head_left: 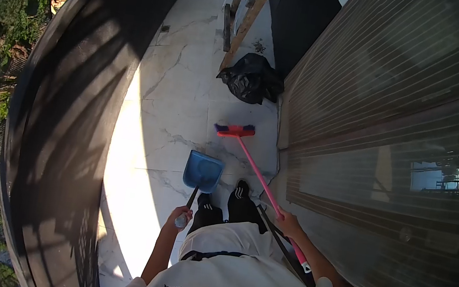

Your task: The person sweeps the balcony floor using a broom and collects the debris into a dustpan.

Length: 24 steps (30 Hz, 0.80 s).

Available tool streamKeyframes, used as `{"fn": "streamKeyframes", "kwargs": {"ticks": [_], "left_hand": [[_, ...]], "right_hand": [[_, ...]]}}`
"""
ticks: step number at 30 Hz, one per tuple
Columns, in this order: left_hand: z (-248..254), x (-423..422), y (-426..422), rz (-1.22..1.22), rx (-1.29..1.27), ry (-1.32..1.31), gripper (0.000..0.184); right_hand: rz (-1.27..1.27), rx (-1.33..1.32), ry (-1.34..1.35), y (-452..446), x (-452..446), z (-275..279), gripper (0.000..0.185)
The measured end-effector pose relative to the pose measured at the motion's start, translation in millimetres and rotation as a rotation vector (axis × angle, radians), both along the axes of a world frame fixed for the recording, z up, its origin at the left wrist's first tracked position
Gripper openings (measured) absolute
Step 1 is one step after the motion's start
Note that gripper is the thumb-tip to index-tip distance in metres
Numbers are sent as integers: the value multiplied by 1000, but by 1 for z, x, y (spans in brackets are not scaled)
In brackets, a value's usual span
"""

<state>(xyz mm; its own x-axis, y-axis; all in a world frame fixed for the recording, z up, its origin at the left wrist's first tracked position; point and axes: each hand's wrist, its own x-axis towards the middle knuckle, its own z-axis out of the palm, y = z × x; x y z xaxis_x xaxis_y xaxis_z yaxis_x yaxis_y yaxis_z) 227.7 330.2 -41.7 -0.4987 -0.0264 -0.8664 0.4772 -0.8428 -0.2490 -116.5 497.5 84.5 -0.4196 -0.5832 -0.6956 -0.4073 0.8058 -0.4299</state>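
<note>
My left hand [179, 217] is closed around the dark handle of a blue dustpan [205, 171], whose pan is at the floor just ahead of my feet. In my right hand [287, 223] is the pink stick of a broom [260, 176], gripped partway down, with the stick's end running back under my forearm. The broom's red head with dark bristles lies on the floor beyond the dustpan, to its right and apart from it. A black plastic bag [251, 80] sits on the floor past the broom head.
Pale marble-look tiles [176, 99] cover the narrow floor, sunlit on the left. A dark curved wall [74, 119] bounds the left side, a striped glass panel [388, 126] the right. A wooden ladder-like frame [254, 16] stands behind the bag, with small debris [259, 46] near it.
</note>
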Motion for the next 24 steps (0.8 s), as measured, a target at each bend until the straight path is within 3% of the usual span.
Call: {"fn": "streamKeyframes", "kwargs": {"ticks": [3, 4, 6, 8, 15, 21, 24], "left_hand": [[-3, 17, -5, -81, -65, 2, 9], [-3, 23, -6, -103, -82, 19, 9], [2, 30, -9, -137, -102, 35, 9], [12, 31, -11, -137, -81, 14, 9], [9, 35, -16, -117, -64, 65, 8], [6, 28, -21, -146, -32, 30, 9], [-3, 25, -30, -189, -69, 39, 8]], "right_hand": [[136, -178, 206, 19, 6, -5, 41], [37, -64, 125, 4, 10, 19, 40], [12, -97, 121, -9, -2, 13, 41], [-4, -196, 108, -29, -25, -18, 42], [-96, -56, 57, -124, -66, -128, 39], [-324, -99, 32, -68, 9, -142, 44], [-259, -97, 23, -18, 53, -134, 46]]}}
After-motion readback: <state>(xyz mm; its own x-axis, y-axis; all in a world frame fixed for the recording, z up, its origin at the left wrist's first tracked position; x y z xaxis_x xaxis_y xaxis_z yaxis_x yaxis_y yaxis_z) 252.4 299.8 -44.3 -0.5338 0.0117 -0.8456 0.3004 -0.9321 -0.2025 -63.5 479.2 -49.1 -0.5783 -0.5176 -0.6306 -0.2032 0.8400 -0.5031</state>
